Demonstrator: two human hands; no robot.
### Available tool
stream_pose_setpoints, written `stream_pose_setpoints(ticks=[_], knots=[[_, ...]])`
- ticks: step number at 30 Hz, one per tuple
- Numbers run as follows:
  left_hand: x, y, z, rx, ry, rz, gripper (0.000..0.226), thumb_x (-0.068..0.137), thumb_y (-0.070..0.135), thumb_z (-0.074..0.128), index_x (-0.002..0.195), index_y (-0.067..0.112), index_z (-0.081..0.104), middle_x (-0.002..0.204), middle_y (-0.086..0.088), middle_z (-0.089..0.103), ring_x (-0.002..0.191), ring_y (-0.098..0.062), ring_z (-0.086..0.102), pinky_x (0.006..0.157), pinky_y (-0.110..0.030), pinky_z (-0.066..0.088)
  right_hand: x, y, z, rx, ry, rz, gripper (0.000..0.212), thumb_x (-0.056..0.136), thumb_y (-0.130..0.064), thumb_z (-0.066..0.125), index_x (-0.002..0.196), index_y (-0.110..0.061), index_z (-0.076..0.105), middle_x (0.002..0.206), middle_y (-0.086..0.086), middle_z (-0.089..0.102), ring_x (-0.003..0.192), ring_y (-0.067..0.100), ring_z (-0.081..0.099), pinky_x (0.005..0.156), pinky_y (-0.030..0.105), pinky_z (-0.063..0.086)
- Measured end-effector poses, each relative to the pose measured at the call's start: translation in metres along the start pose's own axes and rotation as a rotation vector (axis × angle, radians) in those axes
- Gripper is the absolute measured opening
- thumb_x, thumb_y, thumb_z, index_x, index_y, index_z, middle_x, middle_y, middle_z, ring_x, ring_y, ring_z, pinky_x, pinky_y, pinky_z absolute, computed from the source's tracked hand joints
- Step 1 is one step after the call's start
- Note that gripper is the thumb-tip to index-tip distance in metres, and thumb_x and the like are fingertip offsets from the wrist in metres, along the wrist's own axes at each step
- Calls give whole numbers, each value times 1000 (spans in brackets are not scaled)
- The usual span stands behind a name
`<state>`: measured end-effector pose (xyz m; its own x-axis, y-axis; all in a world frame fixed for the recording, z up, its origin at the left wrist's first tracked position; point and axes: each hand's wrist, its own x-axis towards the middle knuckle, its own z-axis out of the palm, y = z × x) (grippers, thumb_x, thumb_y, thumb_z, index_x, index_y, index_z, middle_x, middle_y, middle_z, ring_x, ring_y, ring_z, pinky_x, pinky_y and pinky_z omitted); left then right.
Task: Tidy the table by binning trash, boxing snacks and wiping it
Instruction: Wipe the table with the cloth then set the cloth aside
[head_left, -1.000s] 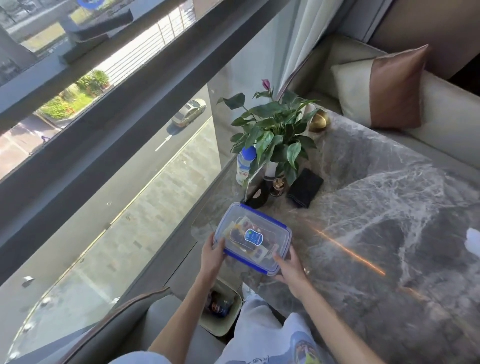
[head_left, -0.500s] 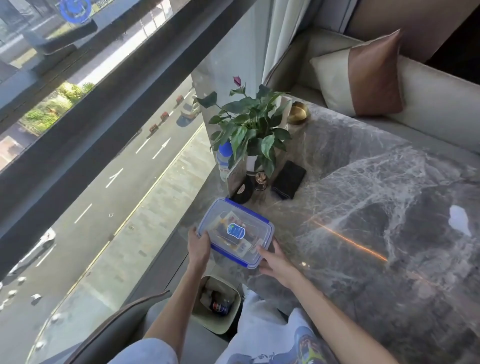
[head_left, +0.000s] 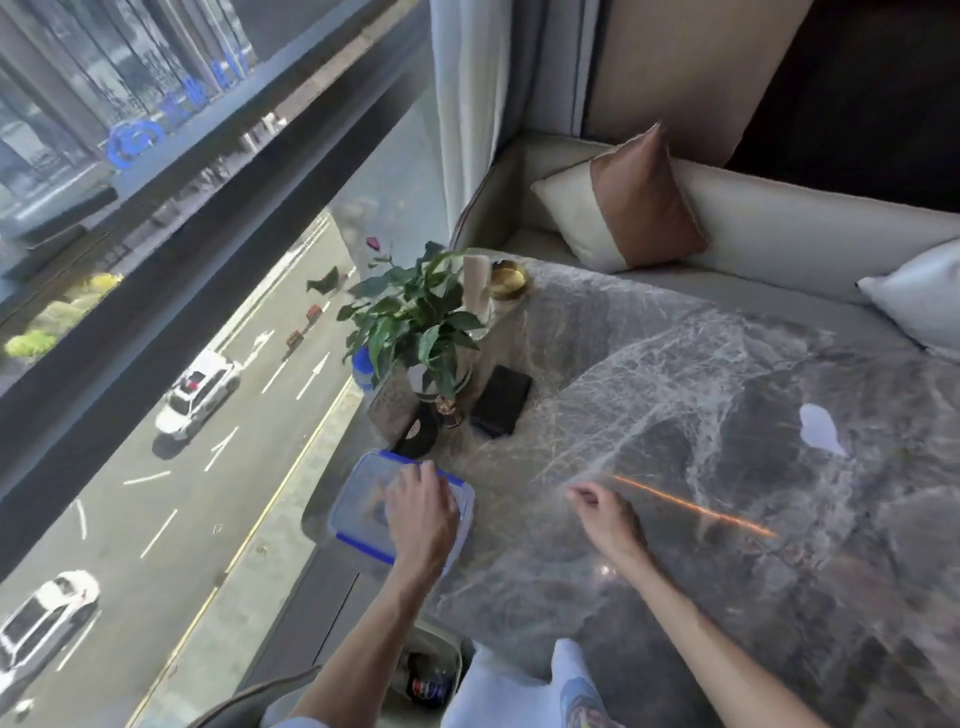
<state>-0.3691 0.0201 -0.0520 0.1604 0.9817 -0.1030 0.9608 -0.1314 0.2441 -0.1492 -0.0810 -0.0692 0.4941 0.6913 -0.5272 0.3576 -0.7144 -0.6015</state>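
Grey marble veined with white fills most of your view: the table (head_left: 727, 415) runs from the window (head_left: 156, 260) on your left to the cream sofa (head_left: 779, 228) at the far side, where a brown-and-cream cushion (head_left: 628, 202) leans on the backrest. A small white scrap (head_left: 821, 430) lies alone on the stone to your right. At the far-left corner stands a leafy potted plant (head_left: 415, 327), with a blue-capped bottle (head_left: 362, 364) behind it and a black wallet-like item (head_left: 501, 399) just beside it. The snack box (head_left: 363, 499), clear with a blue-rimmed lid, sits flat on the near-left edge of the table. Your left hand (head_left: 423, 514) lies palm down on its lid, fingers spread, pressing rather than gripping. Your right hand (head_left: 605, 512) hovers above the bare stone near the box, fingers loosely curled and holding nothing. Under the table edge, by your knee, the bin (head_left: 441, 644) holds a dark can (head_left: 428, 686).
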Motion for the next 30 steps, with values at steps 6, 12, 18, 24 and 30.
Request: stream_pose_setpoints(ticks=[6,12,18,24,30], knots=[[-1,106,2,203,-204,217,24,92,25,40,104,17,59,112,-7,62,110,-31,58,89,-39,44,14,48,-114,-399,99,-234,43,94,-42,53,133,-23,56,133,4,62,120,25,58,96,33,45],[14,157,-11,127,-189,123,25,96,28,39,103,14,58,111,-9,66,105,-34,63,81,-39,48,43,31,-158,-455,60,-364,44,94,-40,54,133,-21,56,131,5,63,120,26,58,96,33,46],[48,145,-19,-38,-219,-115,24,95,31,44,101,13,60,112,-13,66,105,-37,62,79,-39,46,83,-42,-130,-484,-107,-445,31,94,-37,53,118,-23,67,120,4,69,112,26,63,89,35,51],[119,112,16,-127,-240,-129,23,95,25,44,102,8,58,112,-16,66,105,-38,62,80,-42,49,143,-106,-63,-445,-123,-329,19,89,-31,59,100,-22,72,105,11,73,102,30,66,80,32,49],[180,103,75,-117,-326,-52,34,96,29,49,123,9,50,126,-15,53,120,-33,49,95,-43,44,218,-120,5,-247,-88,-29,24,90,-26,62,109,-15,71,117,15,69,113,31,62,90,33,49]])
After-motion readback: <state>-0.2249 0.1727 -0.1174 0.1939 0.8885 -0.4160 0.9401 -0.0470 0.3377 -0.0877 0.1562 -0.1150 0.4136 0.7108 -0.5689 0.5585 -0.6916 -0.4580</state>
